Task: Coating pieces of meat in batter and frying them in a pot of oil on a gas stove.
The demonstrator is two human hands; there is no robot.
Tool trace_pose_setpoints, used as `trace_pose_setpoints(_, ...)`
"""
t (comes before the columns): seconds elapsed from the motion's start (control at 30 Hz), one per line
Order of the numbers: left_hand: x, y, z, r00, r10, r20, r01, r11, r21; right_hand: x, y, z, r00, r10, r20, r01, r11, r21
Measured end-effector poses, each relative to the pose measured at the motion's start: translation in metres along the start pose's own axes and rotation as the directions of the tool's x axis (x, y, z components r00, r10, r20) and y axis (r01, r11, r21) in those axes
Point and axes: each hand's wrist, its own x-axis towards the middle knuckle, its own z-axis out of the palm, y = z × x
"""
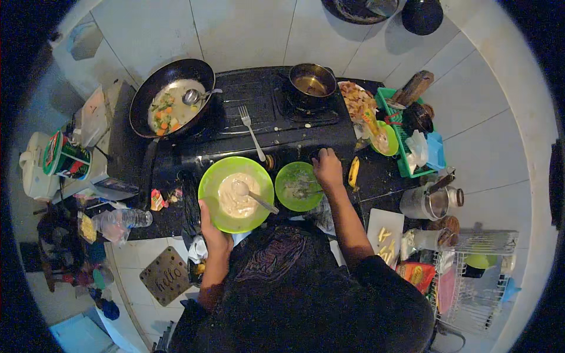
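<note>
My left hand (216,234) grips the left rim of a lime-green bowl (207,185) of pale, thick batter (231,205). A metal spoon (260,200) rests in it, its handle over the right rim. Beside it stands a smaller green bowl (284,200) with whitish residue and what look like utensils inside. My right hand (327,170) is over that bowl's upper right edge, fingers curled against the dark stove front; whether they hold anything is hidden. A fork (254,134) lies on the black stove (247,92), its handle pointing towards me.
A wok (141,108) with vegetables in broth and a ladle (191,96) sits at left. A small pan (312,80) of liquid stands on the right burner. Rightward are a yellow banana-like piece (353,173), a green basket (401,150) and a white cutting board (375,220) with cut strips.
</note>
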Motion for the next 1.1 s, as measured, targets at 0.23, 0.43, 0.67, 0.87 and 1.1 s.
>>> trace_pose_setpoints(0.23, -0.005, -0.002, -0.001, 1.000, -0.001, -0.002, 0.001, 1.000, -0.006, -0.001, -0.003, 0.000, 0.999, -0.039, -0.027, 0.038, 0.998, -0.051)
trace_pose_setpoints(0.43, -0.003, -0.004, -0.008, 1.000, -0.014, 0.011, 0.015, 0.999, -0.029, -0.001, -0.006, -0.003, 0.999, -0.044, -0.027, 0.042, 0.997, -0.071)
trace_pose_setpoints(0.67, -0.002, -0.006, -0.009, 1.000, -0.011, -0.012, 0.011, 1.000, -0.027, -0.001, -0.005, -0.002, 1.000, -0.026, -0.010, 0.025, 0.995, -0.098)
trace_pose_setpoints(0.87, -0.003, -0.005, -0.006, 1.000, -0.026, -0.005, 0.026, 0.999, -0.020, 0.000, -0.003, 0.000, 1.000, -0.012, -0.007, 0.011, 0.995, -0.096)
trace_pose_setpoints(1.1, 0.000, -0.007, -0.004, 0.999, 0.007, -0.048, -0.009, 0.999, -0.030, 0.001, -0.007, -0.002, 0.999, 0.033, 0.016, -0.031, 0.996, -0.088)
